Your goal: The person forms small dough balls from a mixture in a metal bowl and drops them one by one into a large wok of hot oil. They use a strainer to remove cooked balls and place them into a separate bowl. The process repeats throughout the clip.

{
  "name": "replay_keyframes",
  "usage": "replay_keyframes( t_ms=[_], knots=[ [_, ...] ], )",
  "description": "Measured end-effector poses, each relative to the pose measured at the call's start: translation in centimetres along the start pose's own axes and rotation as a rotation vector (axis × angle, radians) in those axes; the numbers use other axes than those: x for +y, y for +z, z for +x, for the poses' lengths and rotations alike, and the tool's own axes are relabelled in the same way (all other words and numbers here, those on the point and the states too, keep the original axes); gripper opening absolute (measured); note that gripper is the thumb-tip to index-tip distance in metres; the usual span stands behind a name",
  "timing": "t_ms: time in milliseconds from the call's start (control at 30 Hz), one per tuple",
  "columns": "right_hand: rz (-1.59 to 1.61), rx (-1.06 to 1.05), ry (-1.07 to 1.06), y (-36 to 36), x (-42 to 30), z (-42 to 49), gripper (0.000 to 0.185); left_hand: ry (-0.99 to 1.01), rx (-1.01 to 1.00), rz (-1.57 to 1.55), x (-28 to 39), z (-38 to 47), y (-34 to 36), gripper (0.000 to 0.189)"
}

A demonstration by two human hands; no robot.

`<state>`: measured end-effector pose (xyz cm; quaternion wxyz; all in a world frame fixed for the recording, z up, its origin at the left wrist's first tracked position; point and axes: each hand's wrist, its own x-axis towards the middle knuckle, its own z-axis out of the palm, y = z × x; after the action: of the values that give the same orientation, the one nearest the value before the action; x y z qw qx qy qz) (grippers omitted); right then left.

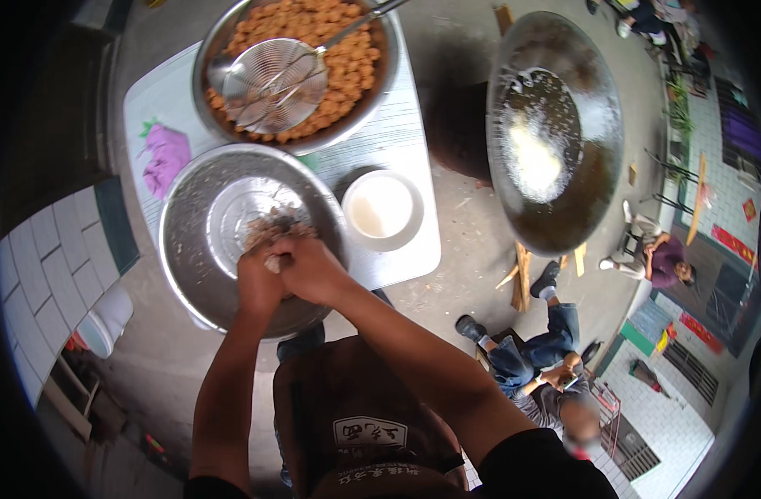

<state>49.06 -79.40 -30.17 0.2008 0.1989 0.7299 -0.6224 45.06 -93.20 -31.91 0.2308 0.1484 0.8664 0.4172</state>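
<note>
Both my hands are low over a wide stainless-steel basin (193, 274). A pinkish, chunky minced mixture (280, 227) lies against its wall, just beyond my fingers. My left hand (260, 280) is curled around a pale lump of it. Pressed up beside it, my right hand (311, 265) touches the same lump; its fingertips are hidden and slightly blurred. To the right of the basin stands a white bowl (416, 234) with milky liquid in it.
A second steel basin (389, 81) holds browned fried pieces (349, 68), with a wire skimmer (274, 84) on top. A purple bag (168, 153) lies on the table (427, 249). To the right, a large wok (555, 227) holds foaming oil. Firewood (522, 280) and a seated person (542, 368) are near it.
</note>
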Motion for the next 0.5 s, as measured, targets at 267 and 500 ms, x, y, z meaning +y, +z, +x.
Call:
replay_keyframes(
  t_ms=[267, 500],
  knots=[
    [0.273, 0.479, -0.058, -19.7, -2.0, -3.6, 0.025, -0.291, 0.12, -0.308, -5.1, -1.4, 1.7, 0.016],
    [-0.517, 0.856, 0.292, -37.7, 13.9, -4.0, 0.014, -0.496, -0.049, -0.687, -3.2, -0.8, 0.2, 0.028]
  ],
)
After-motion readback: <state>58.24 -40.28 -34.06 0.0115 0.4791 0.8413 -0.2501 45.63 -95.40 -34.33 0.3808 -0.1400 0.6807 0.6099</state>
